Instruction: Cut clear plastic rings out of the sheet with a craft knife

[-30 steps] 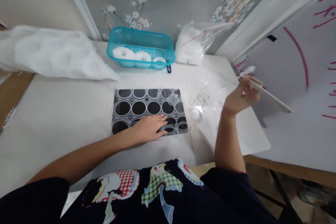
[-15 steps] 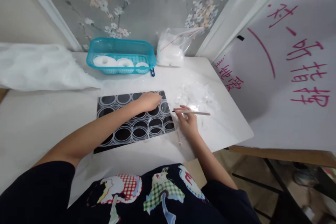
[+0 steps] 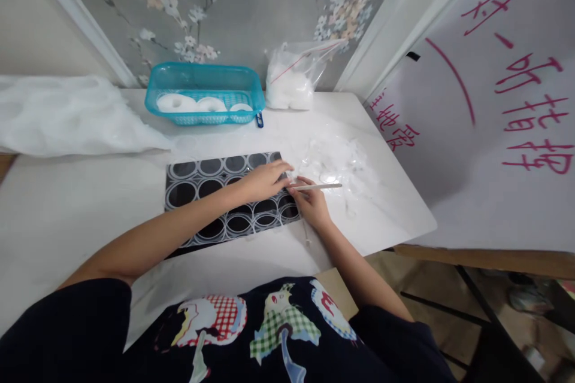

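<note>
We pinch the stick between the fingers and thumb of our right hand, its far end pointing to three o'clock. Our left hand rests over the right edge of the sheet, fingers slightly bent and close to the right ones; something clear shows between the hands, but we cannot tell whether the left fingertips grip it. The sheet, black with rows of pale ovals, lies flat on the table, partly under our left forearm.

From the sheet, we see clear scraps at two o'clock, a bag with white filling at one, a blue tray holding white rings toward twelve, and white wrap at ten. Farther out toward two stands a board with red writing.
</note>
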A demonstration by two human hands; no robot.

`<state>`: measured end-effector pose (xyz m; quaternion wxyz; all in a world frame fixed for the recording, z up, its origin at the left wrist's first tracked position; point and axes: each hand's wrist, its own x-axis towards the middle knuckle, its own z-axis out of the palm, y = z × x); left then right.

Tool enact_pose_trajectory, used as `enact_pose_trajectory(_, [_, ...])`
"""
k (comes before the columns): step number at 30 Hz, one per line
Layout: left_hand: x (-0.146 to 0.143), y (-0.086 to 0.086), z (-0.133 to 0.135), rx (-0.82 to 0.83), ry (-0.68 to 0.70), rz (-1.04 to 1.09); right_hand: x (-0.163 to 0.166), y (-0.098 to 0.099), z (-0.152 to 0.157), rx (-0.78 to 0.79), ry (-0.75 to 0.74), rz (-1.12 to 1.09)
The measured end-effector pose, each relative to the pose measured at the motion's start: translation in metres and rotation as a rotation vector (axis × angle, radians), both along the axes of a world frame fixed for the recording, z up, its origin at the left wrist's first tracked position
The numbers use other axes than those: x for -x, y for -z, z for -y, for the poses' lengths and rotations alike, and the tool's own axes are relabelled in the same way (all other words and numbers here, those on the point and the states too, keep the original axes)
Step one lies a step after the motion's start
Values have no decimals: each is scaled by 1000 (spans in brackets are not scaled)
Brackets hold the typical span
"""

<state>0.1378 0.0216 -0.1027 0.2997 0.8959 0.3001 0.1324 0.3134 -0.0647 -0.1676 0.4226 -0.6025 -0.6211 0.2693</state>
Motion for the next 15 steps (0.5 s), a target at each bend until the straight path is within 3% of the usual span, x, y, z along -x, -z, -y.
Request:
enact_pose_trajectory(4, [31, 23, 32, -40, 76, -43, -1, 0, 0, -3, -14, 18])
enact_pose_trajectory(8, [38, 39, 50, -153, 132, -93, -1, -1, 1, 20, -19, 22])
enact_pose_trajectory(15, [31, 41, 54, -219, 158, -140, 0, -4, 3, 24, -15, 41])
